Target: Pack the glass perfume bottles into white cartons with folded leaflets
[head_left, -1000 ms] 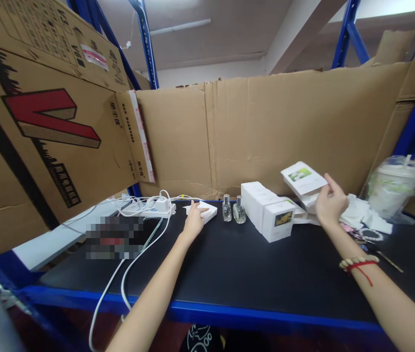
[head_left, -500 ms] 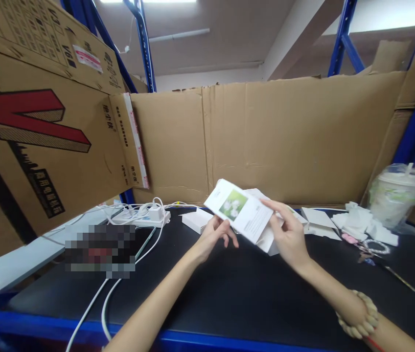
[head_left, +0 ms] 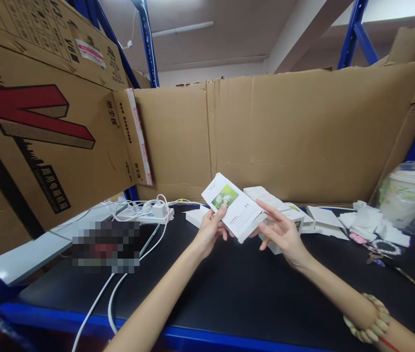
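Observation:
A flat white printed carton (head_left: 242, 217) with a green picture of white flowers is held tilted above the black mat. My left hand (head_left: 211, 230) grips its left lower side, thumb on the printed face and fingers underneath. At the carton's right end is my right hand (head_left: 281, 234), its fingers spread; the fingertips come close to the carton's edge, and I cannot tell whether they touch it. Behind my right hand stand several white boxes (head_left: 264, 196), partly hidden by the hand and the carton.
A white power strip (head_left: 149, 213) with cables lies at the back left, near a blurred-out patch (head_left: 104, 247). On the right are crumpled tissues (head_left: 372, 222), a bead ring (head_left: 386, 247) with keys, and a bagged cup (head_left: 409, 195). Cardboard (head_left: 303, 137) walls the back.
The right hand has loosened from the carton, its fingers now spread. The left thumb has moved onto the carton's face, and the carton has turned slightly more upright towards me.

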`<state>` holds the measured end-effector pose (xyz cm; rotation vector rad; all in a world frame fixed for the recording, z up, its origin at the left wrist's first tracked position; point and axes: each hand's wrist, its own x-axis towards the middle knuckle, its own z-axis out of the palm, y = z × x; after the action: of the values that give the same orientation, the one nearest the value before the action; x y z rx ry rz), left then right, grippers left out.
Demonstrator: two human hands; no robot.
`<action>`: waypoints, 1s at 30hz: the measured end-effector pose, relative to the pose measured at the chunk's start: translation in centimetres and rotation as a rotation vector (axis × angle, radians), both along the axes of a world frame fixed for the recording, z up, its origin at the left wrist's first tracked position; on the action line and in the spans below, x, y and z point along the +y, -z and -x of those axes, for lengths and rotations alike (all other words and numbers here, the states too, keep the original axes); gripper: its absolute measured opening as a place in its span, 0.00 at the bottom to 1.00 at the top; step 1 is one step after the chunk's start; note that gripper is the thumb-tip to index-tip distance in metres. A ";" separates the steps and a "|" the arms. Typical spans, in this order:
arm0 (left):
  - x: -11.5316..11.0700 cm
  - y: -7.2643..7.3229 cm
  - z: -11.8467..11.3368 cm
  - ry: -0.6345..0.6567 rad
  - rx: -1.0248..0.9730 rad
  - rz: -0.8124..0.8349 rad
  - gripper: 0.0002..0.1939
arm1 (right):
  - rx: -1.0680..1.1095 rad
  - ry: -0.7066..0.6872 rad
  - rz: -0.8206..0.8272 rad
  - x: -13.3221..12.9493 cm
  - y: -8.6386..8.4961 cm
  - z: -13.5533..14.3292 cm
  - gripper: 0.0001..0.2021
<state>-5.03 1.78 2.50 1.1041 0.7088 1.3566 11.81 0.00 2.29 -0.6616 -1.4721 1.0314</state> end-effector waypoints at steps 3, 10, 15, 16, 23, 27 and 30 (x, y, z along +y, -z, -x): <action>-0.2 0.2 -0.2 0.047 -0.059 0.034 0.22 | -0.003 0.002 0.025 0.3 0.2 0.0 0.29; -0.4 -0.1 -0.5 0.068 -0.146 0.121 0.10 | 0.018 0.056 0.005 0.6 0.2 -0.1 0.27; -0.6 -0.5 -0.5 0.002 -0.143 0.186 0.14 | 0.011 0.017 -0.012 0.5 0.2 -0.1 0.26; -0.6 -0.5 -0.4 -0.007 -0.139 0.190 0.15 | 0.014 0.015 -0.013 0.4 0.2 0.0 0.26; -0.5 -0.3 -0.4 0.007 -0.098 0.180 0.17 | -0.003 0.043 0.007 0.1 -0.2 0.0 0.26; -0.4 -0.1 -0.4 0.008 -0.071 0.170 0.17 | -0.043 0.042 0.001 -0.1 -0.4 0.0 0.28; -0.5 -0.1 -0.4 0.013 -0.057 0.150 0.17 | -0.064 0.046 -0.015 0.0 -0.3 0.0 0.30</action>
<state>-4.65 1.32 2.55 0.9461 0.7481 1.2966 11.83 0.00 2.63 -0.7204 -1.5123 0.9709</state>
